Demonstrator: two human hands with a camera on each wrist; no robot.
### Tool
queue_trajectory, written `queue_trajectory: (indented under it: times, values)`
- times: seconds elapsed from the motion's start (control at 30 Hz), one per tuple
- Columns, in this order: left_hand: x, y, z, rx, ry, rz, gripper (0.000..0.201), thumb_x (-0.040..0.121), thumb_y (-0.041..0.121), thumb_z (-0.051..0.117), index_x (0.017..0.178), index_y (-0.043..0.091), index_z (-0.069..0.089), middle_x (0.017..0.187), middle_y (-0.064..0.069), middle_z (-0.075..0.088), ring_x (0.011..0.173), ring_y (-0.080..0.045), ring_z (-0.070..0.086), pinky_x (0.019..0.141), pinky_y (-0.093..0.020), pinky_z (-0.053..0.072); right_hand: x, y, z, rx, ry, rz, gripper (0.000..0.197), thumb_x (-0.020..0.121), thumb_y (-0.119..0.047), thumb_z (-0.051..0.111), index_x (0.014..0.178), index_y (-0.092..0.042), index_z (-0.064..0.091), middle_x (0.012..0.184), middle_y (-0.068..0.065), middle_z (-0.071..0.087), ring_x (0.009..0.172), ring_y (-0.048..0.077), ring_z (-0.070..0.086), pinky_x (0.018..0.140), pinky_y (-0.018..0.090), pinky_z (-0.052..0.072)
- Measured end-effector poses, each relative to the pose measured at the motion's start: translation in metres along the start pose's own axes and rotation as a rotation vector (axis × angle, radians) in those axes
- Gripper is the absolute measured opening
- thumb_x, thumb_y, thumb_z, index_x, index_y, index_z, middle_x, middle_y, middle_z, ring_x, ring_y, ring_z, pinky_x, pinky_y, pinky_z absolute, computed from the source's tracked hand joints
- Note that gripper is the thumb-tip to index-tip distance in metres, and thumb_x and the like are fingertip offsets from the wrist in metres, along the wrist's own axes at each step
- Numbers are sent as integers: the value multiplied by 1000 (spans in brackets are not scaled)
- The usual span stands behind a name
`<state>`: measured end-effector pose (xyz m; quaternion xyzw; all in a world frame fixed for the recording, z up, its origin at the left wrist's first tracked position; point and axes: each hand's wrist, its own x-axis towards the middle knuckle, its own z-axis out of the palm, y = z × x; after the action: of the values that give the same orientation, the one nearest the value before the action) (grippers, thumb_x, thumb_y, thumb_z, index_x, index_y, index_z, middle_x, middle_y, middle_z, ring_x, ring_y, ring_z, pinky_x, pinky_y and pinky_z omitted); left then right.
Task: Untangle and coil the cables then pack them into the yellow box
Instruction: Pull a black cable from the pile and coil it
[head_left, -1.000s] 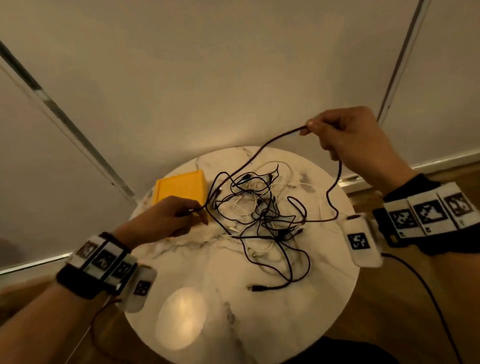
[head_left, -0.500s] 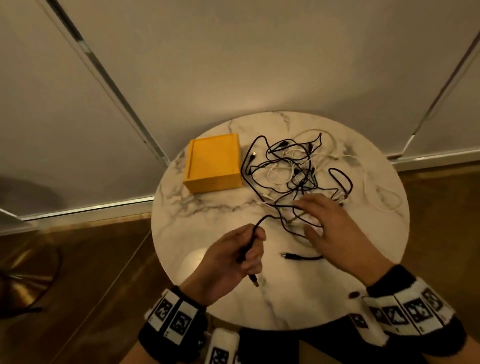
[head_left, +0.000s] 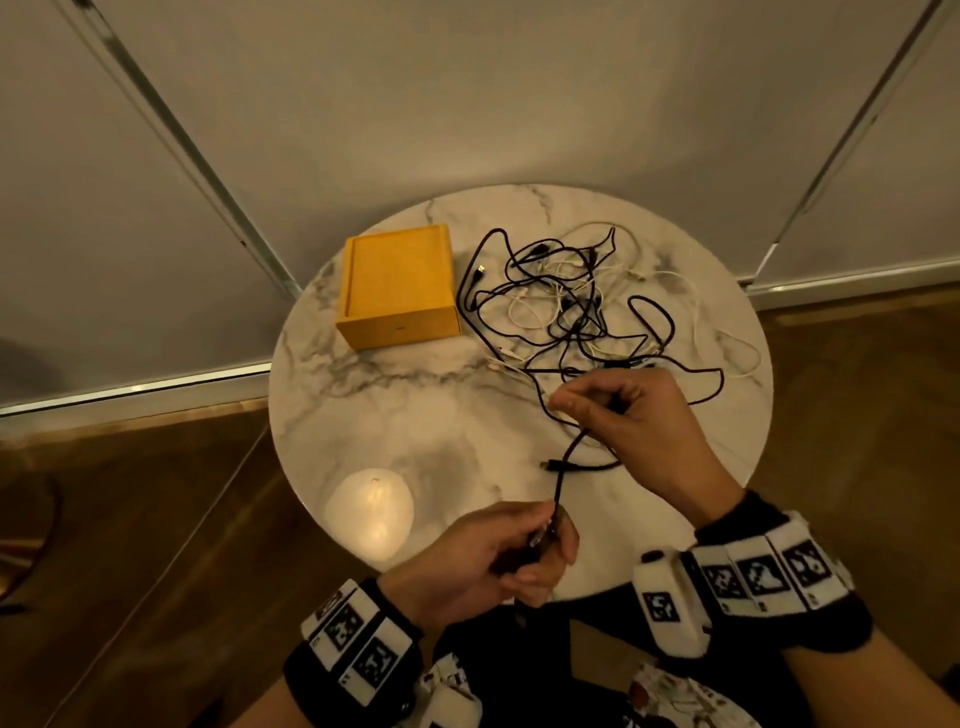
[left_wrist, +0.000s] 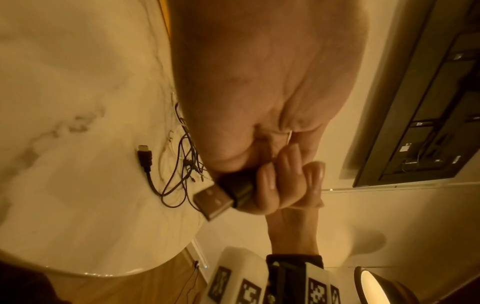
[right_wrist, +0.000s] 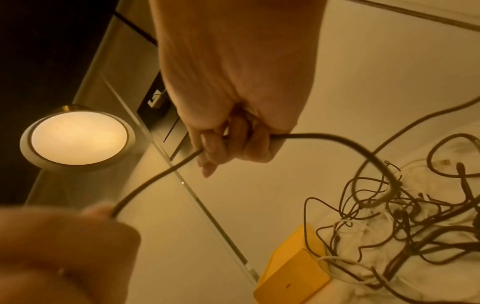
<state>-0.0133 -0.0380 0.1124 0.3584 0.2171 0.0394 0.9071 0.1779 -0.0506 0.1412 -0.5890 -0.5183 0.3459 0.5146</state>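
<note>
Left hand (head_left: 483, 558) fingers (left_wrist: 270, 185) curled round black cable's (head_left: 563, 467) USB plug (left_wrist: 215, 197); right hand (head_left: 631, 415) fingers (right_wrist: 213, 148) grip same cable further along. Tangle (head_left: 571, 306) on desk (head_left: 363, 415), just right of yellow box (head_left: 397, 286).

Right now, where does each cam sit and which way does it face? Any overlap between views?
Head: on the head, looking down at the round table; both hands, wristbands show.
Left wrist: along the left hand gripping the USB plug; right forearm behind.
Right wrist: along the right hand gripping the black cable; blurred left hand below.
Shared: head and right wrist both show the yellow box and the tangle.
</note>
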Motion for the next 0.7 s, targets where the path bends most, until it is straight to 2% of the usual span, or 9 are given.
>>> queue_trajectory:
  times: [0.07, 0.13, 0.2, 0.27, 0.33, 0.4, 0.47, 0.6, 0.7]
  values:
    - [0, 3, 3, 20, -21, -6, 36, 98, 34, 36, 87, 7, 59, 53, 3, 39, 45, -7, 26, 51, -22, 25, 2, 7, 5, -19, 55, -7, 10, 87, -22, 67, 80, -21, 74, 55, 10, 57, 50, 8, 41, 49, 17, 35]
    - [-1, 5, 7, 64, -57, -13, 40, 99, 36, 33, 89, 7, 58, 52, 3, 41, 45, -8, 27, 51, -24, 24, 2, 16, 12, -47, 91, -14, 13, 89, -25, 65, 82, -18, 74, 60, 18, 57, 51, 19, 42, 50, 26, 36]
    - [-4, 4, 12, 100, -98, -6, 41, 98, 40, 34, 90, 9, 59, 48, 5, 42, 42, -8, 27, 50, -26, 22, -3, 24, 25, -101, 76, -17, 14, 91, -25, 64, 85, -16, 73, 61, 13, 60, 55, 27, 48, 53, 34, 40]
    - [-7, 9, 14, 39, -91, 75, 39, 95, 44, 45, 89, 10, 63, 42, 7, 41, 39, -8, 27, 48, -27, 21, -13, 29, 43, -95, 17, 5, 15, 93, -22, 61, 83, -16, 71, 61, 7, 61, 55, 25, 51, 54, 35, 42]
    - [-6, 20, 7, -135, 4, 212, 35, 90, 42, 55, 89, 8, 63, 39, 8, 39, 37, -7, 27, 46, -24, 23, -25, 35, 58, -55, -21, 36, 23, 97, -20, 55, 77, -17, 64, 59, -2, 56, 53, 12, 49, 54, 29, 39]
    - [-5, 34, -6, -276, 144, 357, 34, 94, 33, 46, 92, 4, 64, 42, 6, 38, 38, -6, 31, 45, -21, 27, -37, 41, 66, -46, -32, 55, 28, 100, -24, 48, 74, -20, 57, 57, -7, 51, 53, 5, 46, 54, 22, 36]
    - [-5, 44, -18, -297, 262, 479, 38, 97, 24, 34, 101, 2, 64, 50, 3, 40, 41, -7, 35, 46, -20, 34, -49, 45, 71, -122, -101, 30, 23, 100, -26, 47, 81, -24, 58, 59, -9, 52, 53, 7, 49, 55, 23, 37]
    - [-5, 43, -40, -159, 354, 563, 38, 98, 14, 32, 116, -1, 62, 71, -4, 58, 60, -13, 54, 63, -24, 50, -67, 47, 73, -191, -266, 30, 15, 97, -29, 53, 100, -22, 66, 59, -17, 56, 53, 5, 51, 54, 18, 35]
    - [-6, 40, -47, -56, 360, 587, 36, 96, 8, 34, 122, -3, 55, 87, -9, 68, 79, -20, 65, 78, -29, 53, -68, 47, 69, -119, -223, 97, 14, 96, -31, 56, 96, -24, 68, 59, -3, 58, 51, 5, 47, 54, 23, 37]
